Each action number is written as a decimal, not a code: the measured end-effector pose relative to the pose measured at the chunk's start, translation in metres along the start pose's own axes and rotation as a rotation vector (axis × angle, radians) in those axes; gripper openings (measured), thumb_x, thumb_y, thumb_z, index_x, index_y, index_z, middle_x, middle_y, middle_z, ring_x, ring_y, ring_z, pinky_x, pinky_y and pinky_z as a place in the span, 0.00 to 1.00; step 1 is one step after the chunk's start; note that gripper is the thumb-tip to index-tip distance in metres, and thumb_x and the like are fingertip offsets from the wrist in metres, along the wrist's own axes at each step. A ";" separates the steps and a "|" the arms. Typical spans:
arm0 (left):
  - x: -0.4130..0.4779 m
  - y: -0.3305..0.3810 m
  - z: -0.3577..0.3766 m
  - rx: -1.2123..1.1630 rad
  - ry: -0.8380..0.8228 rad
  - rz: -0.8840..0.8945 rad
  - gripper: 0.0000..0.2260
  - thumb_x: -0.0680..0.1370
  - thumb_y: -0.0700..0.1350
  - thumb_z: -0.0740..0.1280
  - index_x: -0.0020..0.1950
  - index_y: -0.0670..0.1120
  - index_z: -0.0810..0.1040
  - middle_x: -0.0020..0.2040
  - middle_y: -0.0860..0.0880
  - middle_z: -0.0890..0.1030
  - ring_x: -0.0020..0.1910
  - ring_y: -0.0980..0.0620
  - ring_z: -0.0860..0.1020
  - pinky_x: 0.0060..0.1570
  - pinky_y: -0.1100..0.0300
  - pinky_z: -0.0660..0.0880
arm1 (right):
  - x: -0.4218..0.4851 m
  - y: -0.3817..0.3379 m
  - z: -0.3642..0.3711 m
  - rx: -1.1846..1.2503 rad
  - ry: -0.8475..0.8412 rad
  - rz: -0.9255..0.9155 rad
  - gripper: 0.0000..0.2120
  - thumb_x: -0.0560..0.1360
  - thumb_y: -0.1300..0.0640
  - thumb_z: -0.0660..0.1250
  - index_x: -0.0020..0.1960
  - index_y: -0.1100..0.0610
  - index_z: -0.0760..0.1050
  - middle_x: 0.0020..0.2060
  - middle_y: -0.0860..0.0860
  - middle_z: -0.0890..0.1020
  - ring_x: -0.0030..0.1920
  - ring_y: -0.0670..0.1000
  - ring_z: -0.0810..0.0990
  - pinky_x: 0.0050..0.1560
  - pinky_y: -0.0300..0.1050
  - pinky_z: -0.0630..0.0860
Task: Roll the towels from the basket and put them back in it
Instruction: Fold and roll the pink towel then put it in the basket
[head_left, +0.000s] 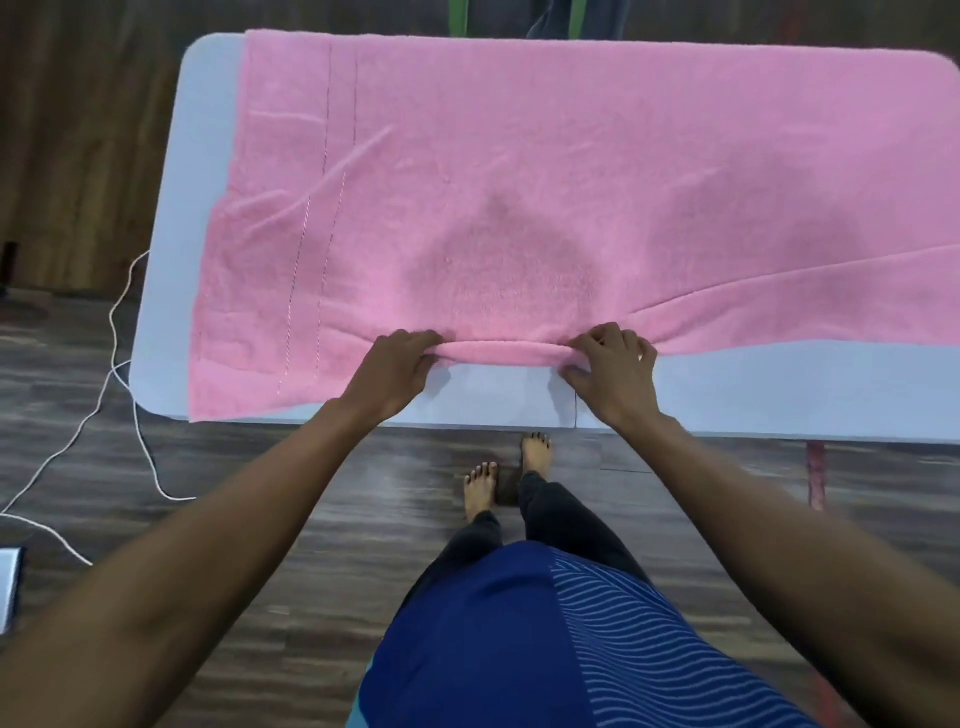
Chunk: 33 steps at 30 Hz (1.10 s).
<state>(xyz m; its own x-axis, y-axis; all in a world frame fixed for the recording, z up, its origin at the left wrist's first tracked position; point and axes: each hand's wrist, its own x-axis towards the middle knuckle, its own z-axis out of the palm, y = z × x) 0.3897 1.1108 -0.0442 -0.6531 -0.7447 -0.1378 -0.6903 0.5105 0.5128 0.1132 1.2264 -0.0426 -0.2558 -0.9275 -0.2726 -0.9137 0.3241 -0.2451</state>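
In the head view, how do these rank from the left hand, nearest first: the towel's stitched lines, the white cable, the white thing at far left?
From the left hand:
1. stitched lines, on the pink towel, left.
2. white cable, on the floor, farther left.
3. white thing, floor, left edge.

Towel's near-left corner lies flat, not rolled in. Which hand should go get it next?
Left, probably. The left hand grips the pink towel at the rolled edge's left end, on the corner's side. The right hand grips the other end and would have to cross over.
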 end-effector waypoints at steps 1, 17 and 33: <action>-0.002 0.001 0.001 -0.029 0.003 -0.028 0.09 0.80 0.40 0.63 0.58 0.43 0.79 0.46 0.44 0.83 0.42 0.43 0.77 0.40 0.56 0.66 | -0.003 -0.002 0.003 0.031 0.017 0.019 0.14 0.76 0.49 0.66 0.61 0.49 0.77 0.58 0.52 0.76 0.61 0.56 0.72 0.66 0.55 0.59; -0.082 -0.042 0.003 0.180 0.192 -0.325 0.26 0.64 0.33 0.71 0.62 0.40 0.74 0.58 0.39 0.75 0.55 0.38 0.71 0.50 0.47 0.71 | 0.000 -0.095 0.027 0.144 0.065 -0.281 0.13 0.73 0.61 0.68 0.58 0.55 0.78 0.58 0.52 0.78 0.59 0.56 0.74 0.62 0.54 0.65; -0.091 -0.074 -0.025 -0.189 0.151 -0.346 0.05 0.83 0.40 0.56 0.57 0.43 0.68 0.46 0.46 0.77 0.41 0.45 0.75 0.41 0.54 0.69 | 0.001 -0.209 0.061 0.195 -0.102 -0.477 0.19 0.74 0.58 0.70 0.65 0.58 0.72 0.61 0.56 0.75 0.60 0.58 0.72 0.60 0.54 0.73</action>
<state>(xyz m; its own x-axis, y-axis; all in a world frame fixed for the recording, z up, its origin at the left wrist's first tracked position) 0.5081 1.1305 -0.0488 -0.3301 -0.9201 -0.2106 -0.7822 0.1418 0.6066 0.3234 1.1694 -0.0482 0.2151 -0.9608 -0.1751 -0.8428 -0.0921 -0.5303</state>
